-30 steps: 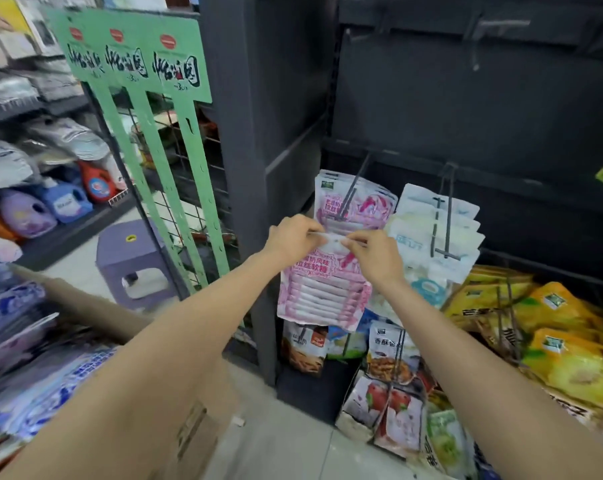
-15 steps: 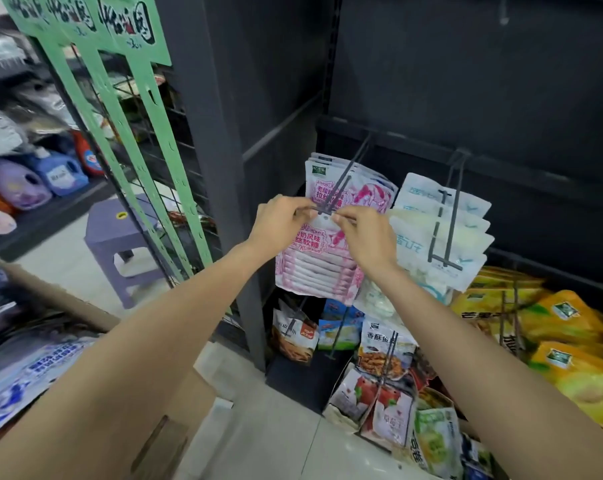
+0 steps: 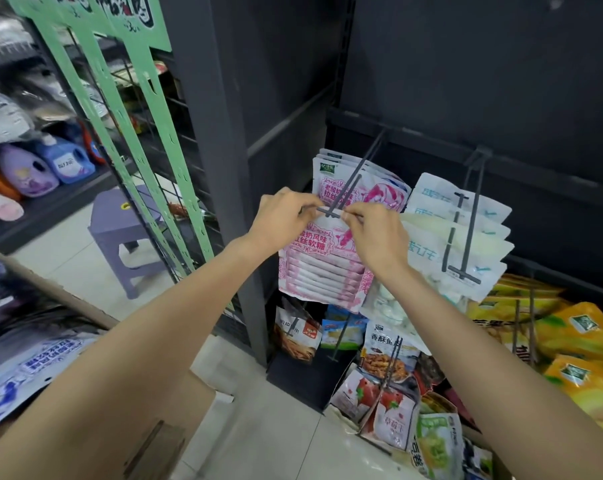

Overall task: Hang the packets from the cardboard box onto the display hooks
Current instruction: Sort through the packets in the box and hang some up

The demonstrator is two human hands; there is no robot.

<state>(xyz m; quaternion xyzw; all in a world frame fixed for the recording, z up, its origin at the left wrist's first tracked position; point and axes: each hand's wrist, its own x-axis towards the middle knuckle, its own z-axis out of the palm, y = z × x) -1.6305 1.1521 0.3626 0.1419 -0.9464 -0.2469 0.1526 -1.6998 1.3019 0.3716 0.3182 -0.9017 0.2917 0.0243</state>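
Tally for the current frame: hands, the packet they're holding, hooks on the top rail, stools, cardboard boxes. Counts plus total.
Bare hands: 2 (left hand, right hand)
Pink-and-white packet pinched by both hands: 1
Dark metal display hooks on the top rail: 2
Purple plastic stool: 1
Brown cardboard box: 1
Total: 7

The pink packets (image 3: 322, 268) are glossy plastic film, smooth with printed faces; the pale blue-and-white packets (image 3: 480, 237) beside them look the same, with a softer sheen. The display hook (image 3: 348, 187) is thin dark metal wire with a matt coating. The cardboard box (image 3: 175, 420) is plain brown board, dull and slightly rough. The floor tiles (image 3: 269, 441) are smooth and shiny. The stool (image 3: 127, 220) is matt purple plastic.
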